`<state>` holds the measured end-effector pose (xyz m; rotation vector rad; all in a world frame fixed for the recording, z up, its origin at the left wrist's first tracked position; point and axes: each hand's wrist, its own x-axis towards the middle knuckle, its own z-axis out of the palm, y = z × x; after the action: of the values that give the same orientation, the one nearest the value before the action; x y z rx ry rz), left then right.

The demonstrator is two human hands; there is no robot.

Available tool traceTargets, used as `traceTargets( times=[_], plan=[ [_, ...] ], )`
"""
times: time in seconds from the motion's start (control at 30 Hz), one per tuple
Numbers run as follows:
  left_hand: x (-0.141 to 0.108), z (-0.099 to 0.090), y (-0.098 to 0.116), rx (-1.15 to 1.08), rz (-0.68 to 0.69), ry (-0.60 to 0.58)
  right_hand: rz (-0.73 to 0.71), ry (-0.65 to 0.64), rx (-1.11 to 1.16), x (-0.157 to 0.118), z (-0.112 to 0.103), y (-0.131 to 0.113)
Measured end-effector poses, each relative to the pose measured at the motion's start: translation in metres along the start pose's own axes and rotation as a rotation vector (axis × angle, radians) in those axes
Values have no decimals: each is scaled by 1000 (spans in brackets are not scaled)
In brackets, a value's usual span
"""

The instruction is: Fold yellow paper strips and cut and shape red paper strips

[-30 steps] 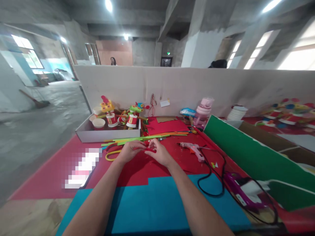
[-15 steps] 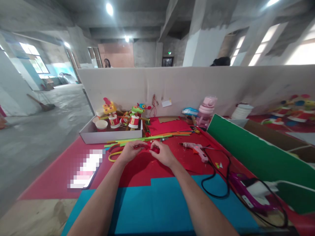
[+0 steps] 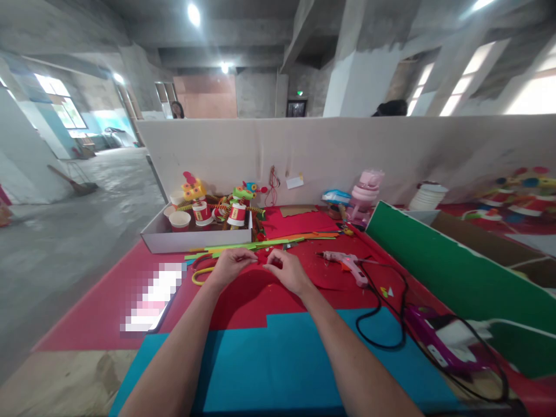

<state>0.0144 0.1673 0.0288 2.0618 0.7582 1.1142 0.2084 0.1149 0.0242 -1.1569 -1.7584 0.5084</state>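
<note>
Over the red sheet (image 3: 247, 295), my left hand (image 3: 234, 265) and my right hand (image 3: 283, 267) face each other with thumbs and fingers pinched. A small red piece (image 3: 262, 258) shows between the fingertips; its shape is hard to make out against the red sheet. Yellow-handled scissors (image 3: 200, 278) lie just left of my left hand. Behind both hands are green, yellow and orange strips (image 3: 278, 242). A pink glue gun (image 3: 347, 263) rests to the right of my right hand.
Cup figures stand in a white box (image 3: 200, 240) at the back left. A phone (image 3: 160, 307) lies at left, blue sheets (image 3: 269, 359) in front. At right are a purple power strip (image 3: 438, 341), black cables and a green board (image 3: 447, 272).
The fingertips of my left hand have shifted slightly and closed more tightly. My right hand stays nearly in place.
</note>
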Motion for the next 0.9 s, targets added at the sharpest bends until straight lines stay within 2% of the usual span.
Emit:
traceTargets(
  times=[0.2,0.47,0.63,0.9],
  plan=[
    [0,0,4,25,7,-53,22,-10,46,0,4,-4],
    [0,3,2,-43,-73,-81,56,20,24,0,10,0],
    [0,3,2,-87,-91,-36,37,63,70,0,13,5],
    [1,9,3,-280,-168,35,67,82,158,0,18,9]
  ],
)
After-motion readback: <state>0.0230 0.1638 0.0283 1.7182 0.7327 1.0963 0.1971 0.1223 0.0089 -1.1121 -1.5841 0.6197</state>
